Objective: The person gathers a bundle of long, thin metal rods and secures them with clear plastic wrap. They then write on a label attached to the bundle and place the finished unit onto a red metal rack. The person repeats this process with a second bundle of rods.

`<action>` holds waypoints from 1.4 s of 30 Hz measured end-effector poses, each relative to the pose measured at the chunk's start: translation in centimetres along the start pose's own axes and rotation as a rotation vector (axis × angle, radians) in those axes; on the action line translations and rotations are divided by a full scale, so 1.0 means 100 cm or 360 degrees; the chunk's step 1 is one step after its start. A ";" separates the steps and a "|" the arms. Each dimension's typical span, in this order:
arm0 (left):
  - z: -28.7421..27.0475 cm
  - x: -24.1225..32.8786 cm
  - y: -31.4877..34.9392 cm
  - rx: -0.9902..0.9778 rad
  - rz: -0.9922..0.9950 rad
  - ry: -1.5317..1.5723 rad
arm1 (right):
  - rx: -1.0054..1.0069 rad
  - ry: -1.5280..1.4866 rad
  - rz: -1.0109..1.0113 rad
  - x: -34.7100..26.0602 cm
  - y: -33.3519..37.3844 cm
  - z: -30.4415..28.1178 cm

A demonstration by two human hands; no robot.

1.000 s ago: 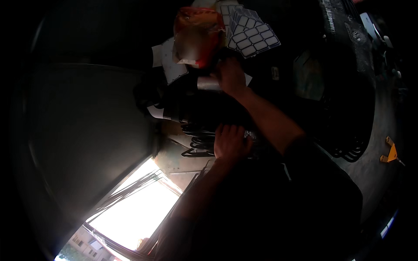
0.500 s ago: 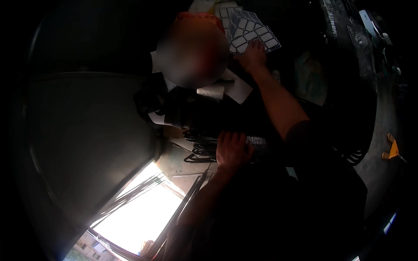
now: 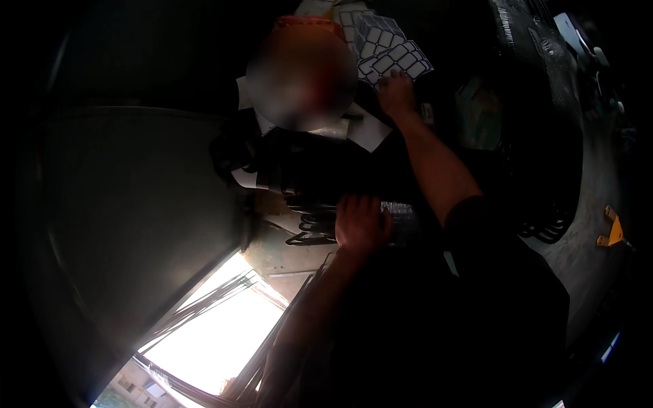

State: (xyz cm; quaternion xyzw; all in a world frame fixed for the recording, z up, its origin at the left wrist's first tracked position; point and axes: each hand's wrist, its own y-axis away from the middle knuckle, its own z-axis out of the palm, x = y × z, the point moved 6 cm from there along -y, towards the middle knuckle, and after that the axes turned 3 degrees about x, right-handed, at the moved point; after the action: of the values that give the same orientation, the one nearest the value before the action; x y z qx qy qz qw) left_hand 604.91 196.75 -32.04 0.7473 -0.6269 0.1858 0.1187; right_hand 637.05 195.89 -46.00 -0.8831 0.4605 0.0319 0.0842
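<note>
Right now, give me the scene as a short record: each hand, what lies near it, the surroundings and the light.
Left hand: resting on a stack of black looped rods; grip unclear
Right hand: at the lower edge of the gridded white sheets; grip unclear
Near right hand: plain white sheet, below and to the left
Far right: yellow piece
Light: dim; bright opening at lower left
Unclear: blurred patch left of the right hand

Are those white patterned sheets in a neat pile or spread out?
Spread out: the patterned sheets overlap at different angles, the right hand at their lower edge.
</note>
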 end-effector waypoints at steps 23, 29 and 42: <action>-0.031 -0.013 0.043 0.0050 -0.0615 0.1161 | 0.0186 -0.1002 -0.0563 -0.116 0.312 -0.255; -0.028 -0.022 0.045 0.0261 -0.0373 0.0896 | -0.0119 -0.0821 -0.0277 -0.064 0.296 -0.200; -0.025 -0.034 0.050 0.0378 -0.0316 0.0537 | -0.0049 -0.0667 -0.0177 -0.083 0.093 -0.121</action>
State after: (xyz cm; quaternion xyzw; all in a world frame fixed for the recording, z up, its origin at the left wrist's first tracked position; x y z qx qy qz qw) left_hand 599.15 199.85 -31.48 0.7723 -0.4953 0.3681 0.1508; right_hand 624.40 195.19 -34.07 -0.8824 0.3828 0.2172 0.1662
